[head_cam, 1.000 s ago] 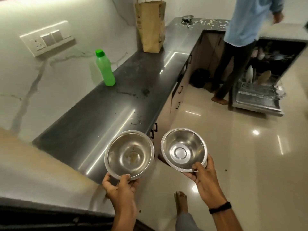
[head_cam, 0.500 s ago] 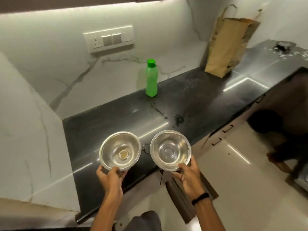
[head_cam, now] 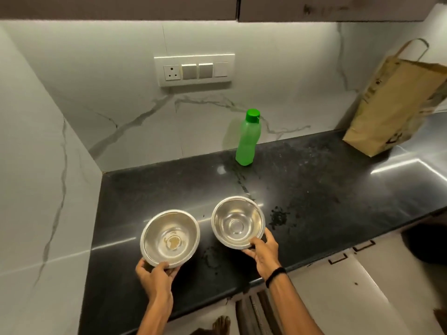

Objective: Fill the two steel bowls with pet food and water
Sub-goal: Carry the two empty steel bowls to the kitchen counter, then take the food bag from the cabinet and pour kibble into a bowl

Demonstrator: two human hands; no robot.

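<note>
Two empty steel bowls are held over the black countertop [head_cam: 314, 201]. My left hand [head_cam: 154, 276] grips the near rim of the left bowl [head_cam: 169, 238], which has a brownish stain at its bottom. My right hand [head_cam: 262, 250] grips the near rim of the right bowl [head_cam: 238, 222], which looks clean inside. A green plastic bottle [head_cam: 248, 137] with a green cap stands upright against the back wall. A brown paper bag [head_cam: 396, 105] with a handle stands at the far right of the counter. I cannot tell whether the bowls touch the counter.
A white marble wall [head_cam: 36, 189] closes the counter on the left. A switch and socket panel [head_cam: 193, 70] sits on the back wall. Upper cabinets hang overhead. Cabinet drawers with handles [head_cam: 338, 258] lie below the counter's front edge. Small dark specks dot the counter.
The view has swung left from the kitchen floor and another person to face the counter squarely. Both hands have carried the bowls over the countertop, closer to the wall.
</note>
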